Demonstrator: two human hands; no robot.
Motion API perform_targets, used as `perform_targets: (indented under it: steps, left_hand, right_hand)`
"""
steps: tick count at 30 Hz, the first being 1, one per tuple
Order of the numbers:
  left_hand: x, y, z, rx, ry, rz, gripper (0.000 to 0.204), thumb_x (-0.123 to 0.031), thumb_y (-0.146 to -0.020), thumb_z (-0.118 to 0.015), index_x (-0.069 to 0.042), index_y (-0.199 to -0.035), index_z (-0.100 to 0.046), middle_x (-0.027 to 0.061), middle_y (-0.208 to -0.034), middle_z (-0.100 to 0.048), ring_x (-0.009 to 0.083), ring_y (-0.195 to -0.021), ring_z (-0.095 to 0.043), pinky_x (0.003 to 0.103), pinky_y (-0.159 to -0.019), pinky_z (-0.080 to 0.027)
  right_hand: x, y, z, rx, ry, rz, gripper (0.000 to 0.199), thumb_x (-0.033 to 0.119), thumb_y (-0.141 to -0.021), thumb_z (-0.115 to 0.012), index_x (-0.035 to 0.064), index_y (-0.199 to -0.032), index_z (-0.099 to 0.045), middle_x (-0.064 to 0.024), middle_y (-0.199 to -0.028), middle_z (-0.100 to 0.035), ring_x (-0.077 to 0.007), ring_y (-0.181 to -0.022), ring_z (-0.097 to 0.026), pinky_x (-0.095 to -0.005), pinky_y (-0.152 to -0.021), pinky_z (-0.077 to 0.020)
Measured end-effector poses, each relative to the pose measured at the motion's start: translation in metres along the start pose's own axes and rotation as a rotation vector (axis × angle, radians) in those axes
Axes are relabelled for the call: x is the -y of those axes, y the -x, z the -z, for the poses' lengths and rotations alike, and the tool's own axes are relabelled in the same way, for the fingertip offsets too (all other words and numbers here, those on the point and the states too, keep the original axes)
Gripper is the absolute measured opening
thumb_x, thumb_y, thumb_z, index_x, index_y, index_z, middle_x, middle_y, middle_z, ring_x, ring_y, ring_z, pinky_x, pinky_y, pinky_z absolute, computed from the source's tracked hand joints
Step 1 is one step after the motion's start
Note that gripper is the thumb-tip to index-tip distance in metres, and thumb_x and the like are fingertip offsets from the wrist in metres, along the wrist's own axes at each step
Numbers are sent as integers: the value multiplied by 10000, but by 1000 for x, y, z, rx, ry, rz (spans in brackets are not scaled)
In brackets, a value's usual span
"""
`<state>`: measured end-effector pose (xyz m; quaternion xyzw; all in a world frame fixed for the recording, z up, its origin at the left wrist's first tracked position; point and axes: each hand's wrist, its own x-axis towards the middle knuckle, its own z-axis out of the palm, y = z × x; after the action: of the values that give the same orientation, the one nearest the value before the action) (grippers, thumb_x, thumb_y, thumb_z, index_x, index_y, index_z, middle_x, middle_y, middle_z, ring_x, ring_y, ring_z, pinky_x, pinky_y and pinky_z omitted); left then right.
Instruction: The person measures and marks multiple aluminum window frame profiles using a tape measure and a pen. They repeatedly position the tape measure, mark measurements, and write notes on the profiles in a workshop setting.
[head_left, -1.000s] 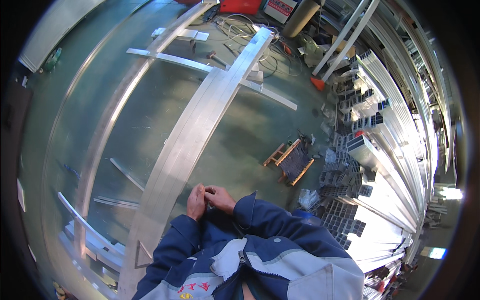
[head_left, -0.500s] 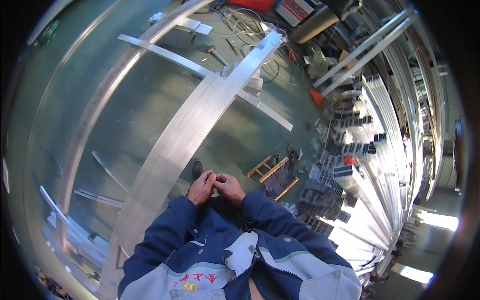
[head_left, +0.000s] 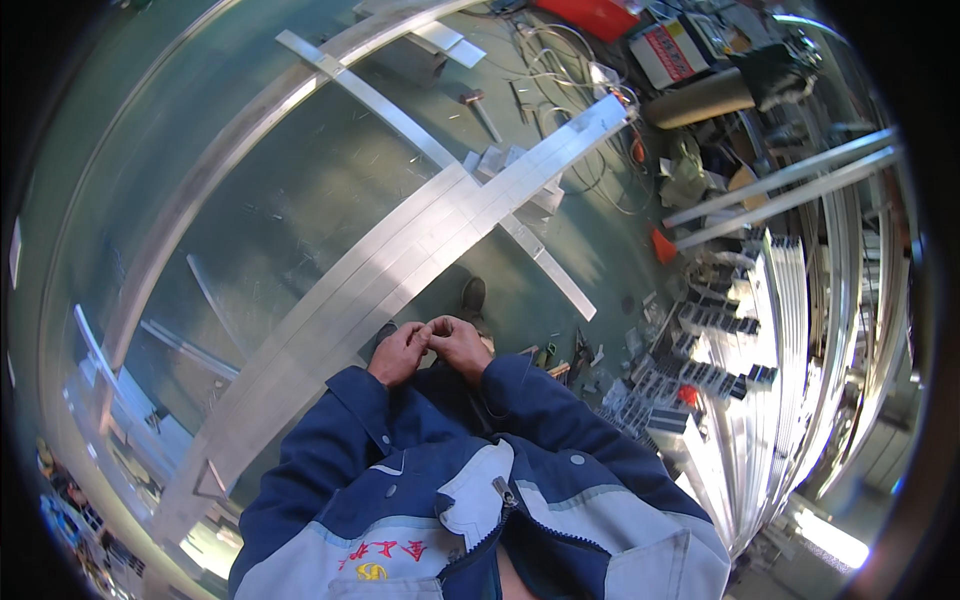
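Note:
My left hand [head_left: 400, 353] and my right hand [head_left: 458, 347] meet in front of my body, fingertips touching. Both are closed in a pinch, and whatever lies between the fingers is hidden or too small to make out. Just beyond them runs a row of long silvery metal profiles [head_left: 385, 265], lying side by side, one reaching further out than the others. My hands are apart from the profiles. Under their far part passes a narrow metal crossbar [head_left: 390, 110]. A dark shoe [head_left: 473, 292] shows on the floor beyond my right hand.
A hammer [head_left: 482, 115] lies on the green floor near looped hoses [head_left: 560, 60]. Stacked metal profiles [head_left: 785, 350] fill the right side. Two bars [head_left: 790, 190] jut out above an orange-red piece [head_left: 663, 246]. Along the left runs a long rail [head_left: 190, 200].
The view has shifted, so the profiles and floor items sit differently. A shoe now shows beyond my right hand, and the wooden stool is mostly behind my right sleeve. My hands stay together.

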<state>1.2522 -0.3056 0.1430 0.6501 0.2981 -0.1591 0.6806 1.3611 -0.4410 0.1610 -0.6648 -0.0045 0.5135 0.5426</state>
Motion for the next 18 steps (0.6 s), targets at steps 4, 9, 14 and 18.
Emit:
perform_targets:
  steps: [4, 9, 14, 18]
  left_hand:
    - [5, -18, -9, -184, 67, 72, 380, -416, -1043, -570, -47, -1071, -660, 51, -749, -673, 150, -659, -636, 330, -629, -509]
    - [13, -44, -35, -365, -13, 132, 276, -351, -978, -635, -79, -1018, -656, 74, -760, -664, 209, -676, -642, 360, -646, -508]
    - [-40, -93, -30, -521, -232, 260, 219, -333, -923, -671, -121, -964, -705, 93, -787, -684, 297, -755, -663, 415, -689, -512]
    - [-39, -173, -31, -707, -365, 250, 202, -332, -891, -701, -137, -894, -751, 116, -895, -689, 352, -836, -672, 461, -726, -527]
  right_hand:
    - [23, -35, 30, 93, 87, -23, 176, 130, -912, -770, -9, -959, -672, -21, -844, -679, -88, -765, -596, -254, -672, -487]
    - [45, -83, 96, 95, 117, -40, 138, 107, -911, -767, 10, -975, -693, -1, -847, -675, -71, -735, -569, -243, -637, -460]
    - [92, -158, 173, 65, 230, -76, 159, 157, -927, -769, 26, -1004, -720, 16, -848, -675, -63, -737, -566, -230, -651, -457]
    - [84, -243, 208, 69, 344, 61, 212, 169, -918, -785, -25, -993, -748, -47, -848, -737, -106, -743, -622, -280, -693, -509]
